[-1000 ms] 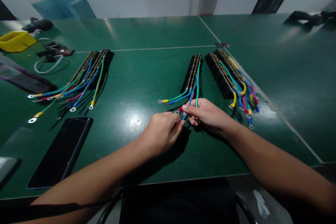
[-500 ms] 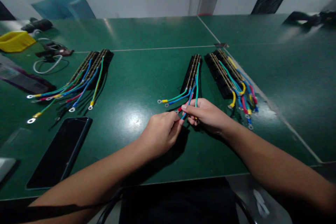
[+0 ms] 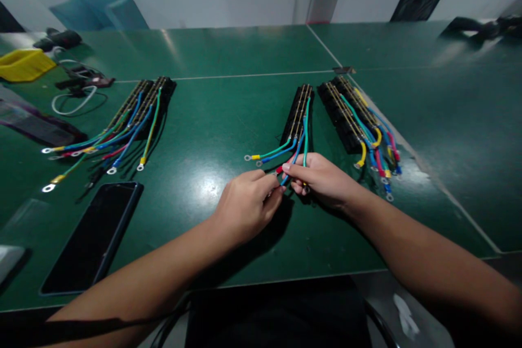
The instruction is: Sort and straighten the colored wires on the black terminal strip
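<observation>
A black terminal block [image 3: 290,123] with brass-coloured screw rows lies in front of me, its wires pointing my way. Pinched between the thumb and fingers of my right hand [image 3: 318,178] is a blue wire [image 3: 299,147]. My left hand [image 3: 249,204] is closed at the near end of that same wire, whose tip is hidden by the fingers. A red ring terminal [image 3: 279,169] shows just above the two hands. Left of them, a green wire [image 3: 277,150] with a yellow-sleeved ring end and another blue wire [image 3: 281,156] fan out loose.
Two wired terminal blocks [image 3: 340,114] lie to the right, and another wired pair [image 3: 141,103] to the left. A phone [image 3: 93,239] rests near the left front edge. Farther left are a yellow bin [image 3: 26,65] and a white cable [image 3: 75,111], all on the green table [image 3: 220,114].
My left hand has shifted very slightly at the wire's end. The right hand keeps its pinch, and the blocks have not moved.
</observation>
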The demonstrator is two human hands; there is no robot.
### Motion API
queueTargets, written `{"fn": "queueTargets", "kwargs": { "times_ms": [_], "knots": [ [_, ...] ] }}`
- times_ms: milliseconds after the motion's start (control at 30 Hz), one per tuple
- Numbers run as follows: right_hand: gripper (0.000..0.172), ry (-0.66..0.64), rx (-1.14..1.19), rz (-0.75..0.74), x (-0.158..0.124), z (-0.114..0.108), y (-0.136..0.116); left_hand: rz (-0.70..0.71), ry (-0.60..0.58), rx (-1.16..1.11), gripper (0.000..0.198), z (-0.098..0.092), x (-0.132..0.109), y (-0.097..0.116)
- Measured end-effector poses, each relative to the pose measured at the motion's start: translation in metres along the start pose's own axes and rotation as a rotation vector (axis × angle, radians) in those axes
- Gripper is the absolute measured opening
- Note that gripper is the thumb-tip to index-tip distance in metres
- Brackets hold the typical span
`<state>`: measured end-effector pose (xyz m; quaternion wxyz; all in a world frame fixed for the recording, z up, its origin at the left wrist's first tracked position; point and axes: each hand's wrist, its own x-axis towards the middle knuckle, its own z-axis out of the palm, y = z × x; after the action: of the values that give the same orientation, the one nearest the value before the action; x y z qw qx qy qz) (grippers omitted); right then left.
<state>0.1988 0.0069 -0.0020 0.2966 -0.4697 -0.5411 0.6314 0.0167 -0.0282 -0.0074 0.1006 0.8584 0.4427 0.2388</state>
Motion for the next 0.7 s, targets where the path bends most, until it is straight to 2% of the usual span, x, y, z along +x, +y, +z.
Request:
{"fn": "queueTargets", "kwargs": {
  "times_ms": [200, 533, 700],
  "knots": [
    [0.025, -0.018, 0.027, 0.016, 0.0010, -0.0010, 0.0014, 0.003, -0.059, 0.012, 0.021, 0.0009, 0.0000, 0.0023],
    [0.026, -0.023, 0.014, -0.006, 0.0009, -0.0015, 0.0021, 0.014, -0.008, -0.034, 0.017, 0.0035, 0.0009, -0.0005],
    [0.027, -0.027, 0.010, 0.004, 0.0003, -0.0014, 0.0007, 0.017, -0.069, -0.026, 0.021, 0.0025, 0.0008, 0.0008]
  ]
}}
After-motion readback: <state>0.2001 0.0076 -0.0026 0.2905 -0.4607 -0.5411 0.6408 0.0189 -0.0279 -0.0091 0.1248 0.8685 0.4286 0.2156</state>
